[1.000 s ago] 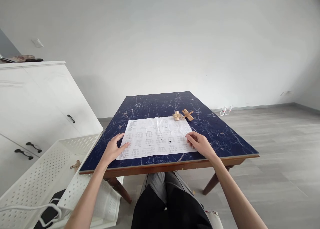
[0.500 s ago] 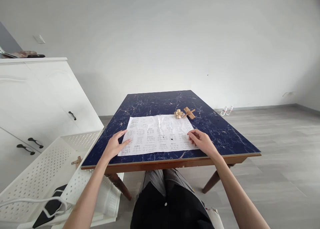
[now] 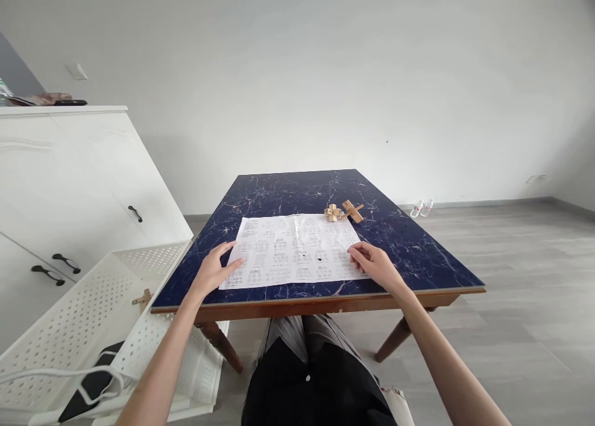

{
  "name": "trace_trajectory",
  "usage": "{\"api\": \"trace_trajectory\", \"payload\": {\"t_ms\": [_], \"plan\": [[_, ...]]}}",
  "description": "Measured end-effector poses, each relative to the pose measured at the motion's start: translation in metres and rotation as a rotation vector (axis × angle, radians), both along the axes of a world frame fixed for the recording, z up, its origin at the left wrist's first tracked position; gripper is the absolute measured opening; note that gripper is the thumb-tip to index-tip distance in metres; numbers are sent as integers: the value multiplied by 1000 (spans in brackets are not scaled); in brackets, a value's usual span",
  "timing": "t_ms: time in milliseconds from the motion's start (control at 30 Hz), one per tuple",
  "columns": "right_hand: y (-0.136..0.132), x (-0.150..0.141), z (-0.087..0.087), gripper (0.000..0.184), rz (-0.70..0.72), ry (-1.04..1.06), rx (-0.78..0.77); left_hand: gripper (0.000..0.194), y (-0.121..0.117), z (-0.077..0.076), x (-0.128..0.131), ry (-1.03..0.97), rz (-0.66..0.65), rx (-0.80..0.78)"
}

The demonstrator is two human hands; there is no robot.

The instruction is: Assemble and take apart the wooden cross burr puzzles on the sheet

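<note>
A large white paper sheet point(image 3: 288, 252) with rows of small printed diagrams lies on the dark blue table. My left hand point(image 3: 214, 268) rests at its left edge, open, thumb and index finger spread apart on the paper. At the right edge my right hand point(image 3: 375, 265) has its fingers curled together on the sheet's margin; its thumb is hidden. Beyond the sheet's far right corner sits a wooden interlocking puzzle point(image 3: 333, 213), made of short blocks. Beside it is a second wooden puzzle point(image 3: 353, 211) of crossed flat pieces. Neither hand touches the puzzles.
The blue marbled tabletop point(image 3: 288, 193) has a wooden edge near my lap. Left of it stand a white perforated basket point(image 3: 79, 314) with a wooden piece point(image 3: 142, 299) inside, and a white cabinet point(image 3: 83, 178). Two clear bottles point(image 3: 422, 208) stand on the floor by the wall.
</note>
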State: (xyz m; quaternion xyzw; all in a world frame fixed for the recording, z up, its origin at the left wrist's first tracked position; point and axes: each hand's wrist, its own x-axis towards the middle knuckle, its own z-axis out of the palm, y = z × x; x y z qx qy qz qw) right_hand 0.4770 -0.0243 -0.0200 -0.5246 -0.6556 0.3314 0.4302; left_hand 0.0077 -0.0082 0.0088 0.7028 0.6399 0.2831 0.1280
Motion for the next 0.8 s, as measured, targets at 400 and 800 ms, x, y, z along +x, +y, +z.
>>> {"api": "trace_trajectory", "payload": {"t_ms": [400,800], "plan": [[87,4,36,26,-422,-495,89,71,-3,1,0,12,23,26],[127,-2,50,40,-422,-887,-73,76,-7,3,2,25,50,-14]]}}
